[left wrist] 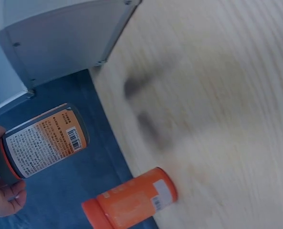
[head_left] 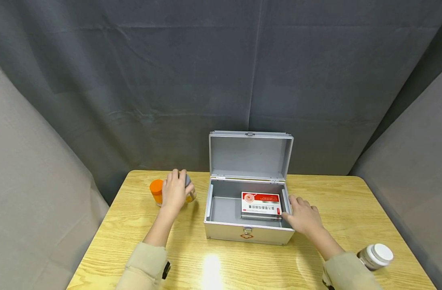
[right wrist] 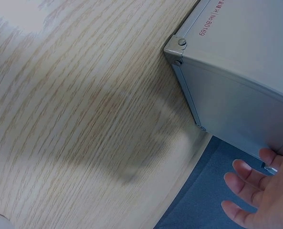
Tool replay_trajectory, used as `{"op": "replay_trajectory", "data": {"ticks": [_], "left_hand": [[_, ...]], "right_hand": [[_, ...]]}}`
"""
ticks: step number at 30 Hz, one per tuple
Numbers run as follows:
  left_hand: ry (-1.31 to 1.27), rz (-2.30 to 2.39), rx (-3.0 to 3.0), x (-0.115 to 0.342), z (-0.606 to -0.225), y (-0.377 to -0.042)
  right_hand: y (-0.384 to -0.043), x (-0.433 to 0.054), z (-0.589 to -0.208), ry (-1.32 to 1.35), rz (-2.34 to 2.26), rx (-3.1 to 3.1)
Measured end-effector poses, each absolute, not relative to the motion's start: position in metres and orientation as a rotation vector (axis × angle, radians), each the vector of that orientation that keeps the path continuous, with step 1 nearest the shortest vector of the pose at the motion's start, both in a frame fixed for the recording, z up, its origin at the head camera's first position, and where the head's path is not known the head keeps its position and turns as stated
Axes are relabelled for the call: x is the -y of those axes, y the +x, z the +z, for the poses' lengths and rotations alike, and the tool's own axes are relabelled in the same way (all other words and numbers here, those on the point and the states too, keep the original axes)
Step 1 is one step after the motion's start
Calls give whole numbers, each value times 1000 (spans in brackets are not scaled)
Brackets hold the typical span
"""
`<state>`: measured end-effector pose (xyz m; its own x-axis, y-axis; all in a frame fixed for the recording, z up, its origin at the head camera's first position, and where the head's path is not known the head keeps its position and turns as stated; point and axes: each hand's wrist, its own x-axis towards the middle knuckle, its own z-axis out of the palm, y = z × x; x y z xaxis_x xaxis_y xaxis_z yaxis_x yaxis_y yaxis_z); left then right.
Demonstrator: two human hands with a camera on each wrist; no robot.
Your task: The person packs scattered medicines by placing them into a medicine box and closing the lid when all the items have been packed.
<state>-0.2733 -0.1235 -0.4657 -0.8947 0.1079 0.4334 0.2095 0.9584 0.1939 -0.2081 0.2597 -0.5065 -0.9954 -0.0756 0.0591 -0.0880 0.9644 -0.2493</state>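
My left hand [head_left: 174,191] grips a bottle [left wrist: 48,140] by its dark grey cap; the label is orange and white with small print and a barcode. In the left wrist view the bottle is tilted and its shadow falls on the wood. Just left of it stands an orange bottle [head_left: 156,188] with an orange cap. An aluminium case [head_left: 226,231] sits in the middle with its lid up. Inside, toward the right, lies a red and white medicine box [head_left: 260,206]. My right hand [head_left: 305,215] is beside the case's right wall, thumb at the rim, fingers apart and holding nothing.
A dark bottle with a white lid [head_left: 374,257] stands at the right front of the wooden table [head_left: 191,262]. Behind the table hangs a dark grey curtain [head_left: 162,100]. Pale fabric panels flank both sides.
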Motion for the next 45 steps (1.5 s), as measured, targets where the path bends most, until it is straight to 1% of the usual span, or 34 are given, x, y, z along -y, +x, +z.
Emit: {"op": "replay_trajectory", "data": {"ticks": [22, 36, 45], "left_hand": [[-366, -295, 2555, 96, -419, -259], [-484, -282, 2474, 65, -408, -259], [-540, -290, 2507, 49, -408, -260]], "right_hand": [[-208, -260, -505, 128, 403, 3073], [-208, -260, -506, 129, 396, 3066], [-208, -260, -506, 131, 400, 3071]]}}
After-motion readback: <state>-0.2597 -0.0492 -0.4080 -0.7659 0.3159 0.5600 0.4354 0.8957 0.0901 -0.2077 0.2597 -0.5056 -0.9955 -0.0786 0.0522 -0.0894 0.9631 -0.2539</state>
